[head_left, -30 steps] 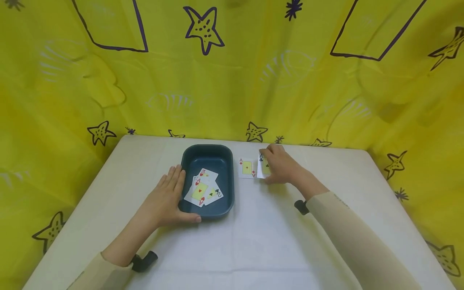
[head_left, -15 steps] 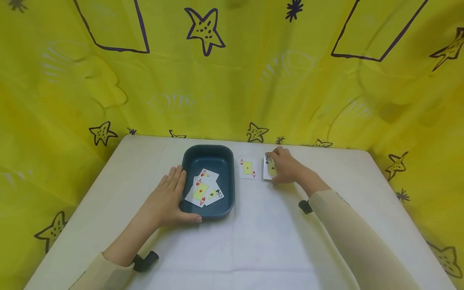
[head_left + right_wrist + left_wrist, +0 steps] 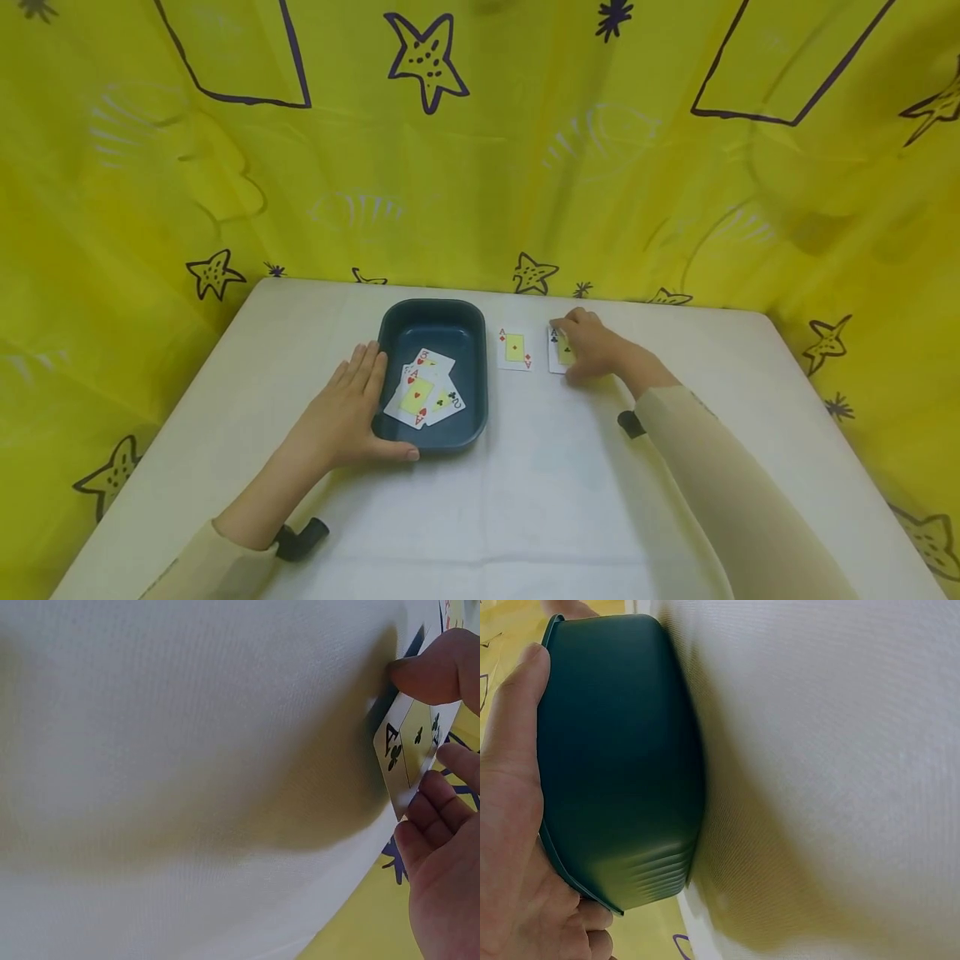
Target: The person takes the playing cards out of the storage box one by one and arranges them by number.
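My right hand (image 3: 596,346) pinches a playing card, the ace of clubs (image 3: 558,360), between thumb and fingers at the right of the table. In the right wrist view the thumb (image 3: 431,671) lies at one edge of this card and the fingertips at the opposite edge. An ace of diamonds (image 3: 514,348) lies face up just left of it. The left hand (image 3: 341,421) rests along a dark teal tray (image 3: 480,392), straight fingers on its left rim and thumb at the near edge. Inside are an ace of hearts (image 3: 415,396), a three of hearts (image 3: 438,365) and a two of clubs (image 3: 448,403), overlapping.
A white cloth covers the table (image 3: 540,500). Behind it and at both sides hangs a yellow curtain (image 3: 480,167) with drawn stars. Each wrist carries a small black device (image 3: 302,539) that sticks out under the sleeve.
My right hand has moved the ace of clubs a little to the right, widening the gap to the ace of diamonds, then nearly stopped. The left hand and tray have stayed in place.
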Demonstrator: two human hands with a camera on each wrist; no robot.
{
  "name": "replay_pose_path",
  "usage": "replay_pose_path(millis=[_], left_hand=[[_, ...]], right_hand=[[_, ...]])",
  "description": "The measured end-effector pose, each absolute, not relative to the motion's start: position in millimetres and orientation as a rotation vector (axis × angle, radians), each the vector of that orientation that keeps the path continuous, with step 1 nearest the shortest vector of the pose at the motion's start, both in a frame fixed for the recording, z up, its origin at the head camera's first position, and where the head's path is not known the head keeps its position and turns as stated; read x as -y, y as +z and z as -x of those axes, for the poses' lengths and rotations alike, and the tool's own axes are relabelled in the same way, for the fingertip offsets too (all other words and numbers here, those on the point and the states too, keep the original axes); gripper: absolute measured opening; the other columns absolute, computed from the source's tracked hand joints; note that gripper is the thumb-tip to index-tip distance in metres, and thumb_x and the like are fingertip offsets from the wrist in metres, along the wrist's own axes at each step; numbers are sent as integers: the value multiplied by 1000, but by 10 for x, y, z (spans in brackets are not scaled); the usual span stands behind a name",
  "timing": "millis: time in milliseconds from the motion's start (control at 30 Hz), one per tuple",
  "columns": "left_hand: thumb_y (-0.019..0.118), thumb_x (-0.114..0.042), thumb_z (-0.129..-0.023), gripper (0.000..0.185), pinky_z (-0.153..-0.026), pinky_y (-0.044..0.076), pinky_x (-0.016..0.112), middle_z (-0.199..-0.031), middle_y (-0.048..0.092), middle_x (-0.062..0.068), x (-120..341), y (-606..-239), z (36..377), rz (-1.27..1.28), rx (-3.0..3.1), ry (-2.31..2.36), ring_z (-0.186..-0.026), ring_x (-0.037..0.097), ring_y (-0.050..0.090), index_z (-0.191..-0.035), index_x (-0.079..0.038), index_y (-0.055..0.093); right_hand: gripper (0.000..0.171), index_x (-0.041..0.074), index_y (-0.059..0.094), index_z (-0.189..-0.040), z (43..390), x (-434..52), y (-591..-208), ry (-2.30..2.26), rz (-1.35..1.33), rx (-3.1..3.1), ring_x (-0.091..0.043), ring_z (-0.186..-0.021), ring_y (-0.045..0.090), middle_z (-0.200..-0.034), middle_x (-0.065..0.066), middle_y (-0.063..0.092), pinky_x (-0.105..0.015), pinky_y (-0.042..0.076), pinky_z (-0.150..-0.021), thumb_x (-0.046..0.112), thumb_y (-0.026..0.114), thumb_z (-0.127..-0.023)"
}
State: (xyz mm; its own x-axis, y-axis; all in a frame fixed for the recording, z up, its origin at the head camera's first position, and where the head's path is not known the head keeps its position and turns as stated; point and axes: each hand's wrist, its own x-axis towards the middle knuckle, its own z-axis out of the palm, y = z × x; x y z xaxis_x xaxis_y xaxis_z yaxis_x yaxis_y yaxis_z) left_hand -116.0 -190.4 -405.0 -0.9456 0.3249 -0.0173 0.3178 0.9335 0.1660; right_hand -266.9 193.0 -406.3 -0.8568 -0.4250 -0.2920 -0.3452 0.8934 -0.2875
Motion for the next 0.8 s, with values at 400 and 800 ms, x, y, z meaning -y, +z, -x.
replay_pose_path(millis=[400,800], left_hand=[[55,-98,-56,148,-122,17,55,-165,11,23,1894,-4054,1168,-499,-3037,251,-153,40,8,-156,5,19],[62,-93,-57,147,-121,17,56,-165,10,24,1885,-4033,1155,-503,-3029,281,-153,41,7,-156,6,18]], right_hand=[[94,10,33,-156,2668,-1932,-4089,-336,625,-2722,-38,-139,34,-153,-18,35,-58,33,-115,19,80,-75],[89,8,36,-153,2417,-1613,-3880,-545,819,-2771,-34,-139,35,-155,-16,35,-52,36,-114,31,75,-77]])
